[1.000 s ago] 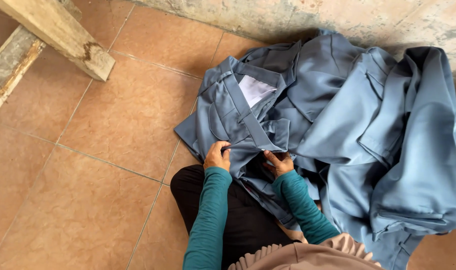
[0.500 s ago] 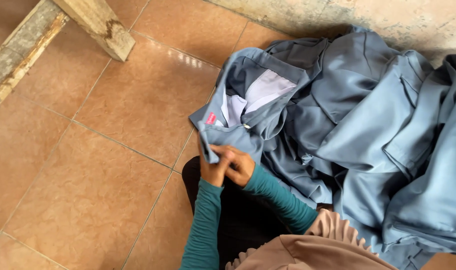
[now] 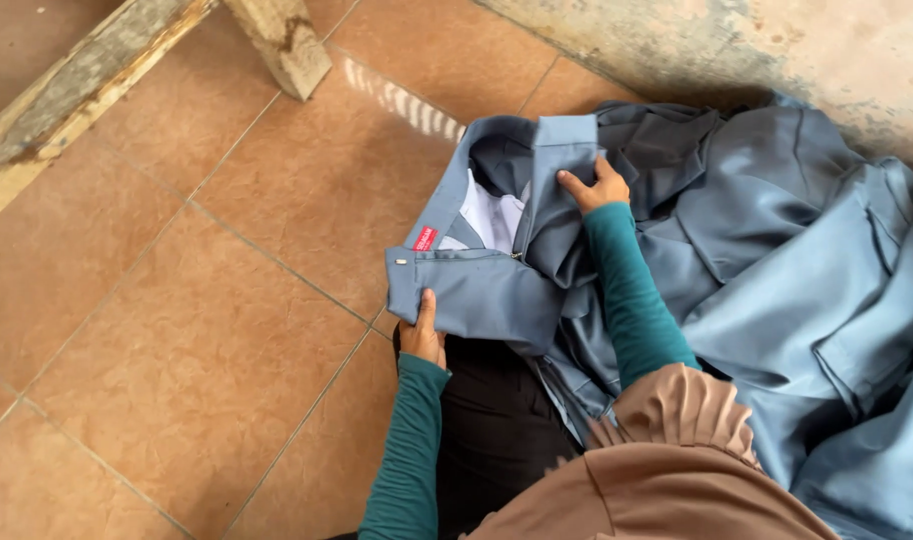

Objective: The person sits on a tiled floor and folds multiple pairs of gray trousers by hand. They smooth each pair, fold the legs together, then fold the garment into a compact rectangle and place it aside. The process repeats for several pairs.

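- Since half a second ago both hands have parted: they were bunched together at the waistband's edge, and now the band is stretched out wide between them across the floor tiles.
- Left hand point(image 3: 423, 335) sits at about 7 o'clock of the garment, thumb up over the lower edge of the blue-grey trousers point(image 3: 497, 250), fingers tucked under the cloth and clamped on it.
- Right hand point(image 3: 595, 187) has gone up to about 1 o'clock of the open waist, fingers together and curled over the far end of the waistband, thumb pressed on top, pinching the fabric.
- Trousers lie open at the waist between the two hands, with white pocket lining point(image 3: 494, 217) showing inside and a small red label point(image 3: 425, 238) on the inner band at about 9 o'clock.
- A metal hook point(image 3: 404, 262) shows on the near corner of the band, just above the left hand.
- Pile of blue-grey garments point(image 3: 817, 260) spreads from 2 to 5 o'clock, touching the trousers and lying against the wall point(image 3: 777, 50).
- Both sleeves are teal; a tan headscarf point(image 3: 667, 470) fills the bottom edge at 6 o'clock, and a black skirt or trouser leg point(image 3: 497, 420) lies under the held garment.
- Wooden beam point(image 3: 67, 100) and a wooden post point(image 3: 282, 45) stand at 10 to 11 o'clock, well apart from the hands.
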